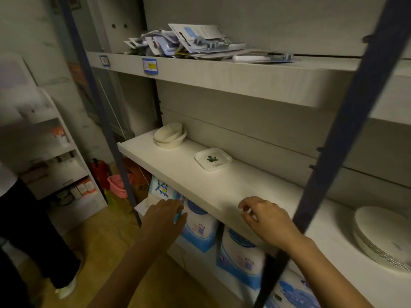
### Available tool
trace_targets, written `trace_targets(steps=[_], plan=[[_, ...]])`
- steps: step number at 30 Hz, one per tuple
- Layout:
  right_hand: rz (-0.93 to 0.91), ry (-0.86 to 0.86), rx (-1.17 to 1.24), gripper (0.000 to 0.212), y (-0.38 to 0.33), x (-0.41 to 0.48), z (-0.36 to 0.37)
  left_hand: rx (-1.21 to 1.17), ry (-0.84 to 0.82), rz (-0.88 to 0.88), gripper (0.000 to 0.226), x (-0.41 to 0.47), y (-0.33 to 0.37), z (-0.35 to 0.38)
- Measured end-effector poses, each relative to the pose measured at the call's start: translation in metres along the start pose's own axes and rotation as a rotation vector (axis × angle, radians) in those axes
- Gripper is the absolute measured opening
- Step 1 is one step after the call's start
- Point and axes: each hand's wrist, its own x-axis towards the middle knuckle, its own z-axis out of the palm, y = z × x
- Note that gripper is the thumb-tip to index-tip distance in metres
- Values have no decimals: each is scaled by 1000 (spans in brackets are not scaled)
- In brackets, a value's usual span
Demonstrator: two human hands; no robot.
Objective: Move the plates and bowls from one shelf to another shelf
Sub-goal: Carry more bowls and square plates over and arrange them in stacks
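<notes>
Head view. Holds nothing in either hand: left hand (165, 215) low before the shelf (178, 174) lip, fingers (178, 204) loosely straight; right hand (264, 218) over the lip, fingers loosely curled, apart. Lies flat beyond and slightly left of the right hand, nearer it: square leaf plate (213, 159). Sit further back-left: nested bowls (170, 135). Rests far right, past the blue upright (333, 141): round plate stack (382, 234). Leaves bare shelf between.

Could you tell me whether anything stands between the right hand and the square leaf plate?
Nothing visible does: only bare shelf lies between the right hand and the square plate; the blue upright stands off that line.
</notes>
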Motion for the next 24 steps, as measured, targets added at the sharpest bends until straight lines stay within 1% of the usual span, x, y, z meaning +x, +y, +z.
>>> trace_targets(steps=[1, 4, 5, 8, 11, 14, 16, 19, 21, 24], plan=[[3, 16, -3, 28, 0, 17, 4, -3, 10, 10, 35, 15, -10, 2], [45, 51, 2, 28, 0, 68, 12, -4, 15, 51, 62, 60, -37, 3], [65, 57, 8, 28, 1, 85, 15, 14, 10, 66, 63, 75, -46, 3], [127, 78, -4, 27, 3, 131, 25, 68, -14, 110, 49, 120, -74, 3], [187, 81, -55, 28, 8, 166, 36, 63, -59, 117, 39, 158, -96, 4], [255, 62, -66, 28, 9, 187, 46, 48, -122, 131, 38, 189, -115, 11], [303, 43, -83, 28, 11, 199, 55, 27, -154, 137, 32, 209, -128, 19], [438, 19, -82, 28, 13, 218, 70, -21, -172, 164, 30, 240, -149, 31], [532, -10, -77, 29, 13, 233, 80, -44, -187, 196, 23, 263, -163, 37], [700, -125, -33, 33, 14, 258, 100, -96, -209, 242, 20, 294, -185, 45]])
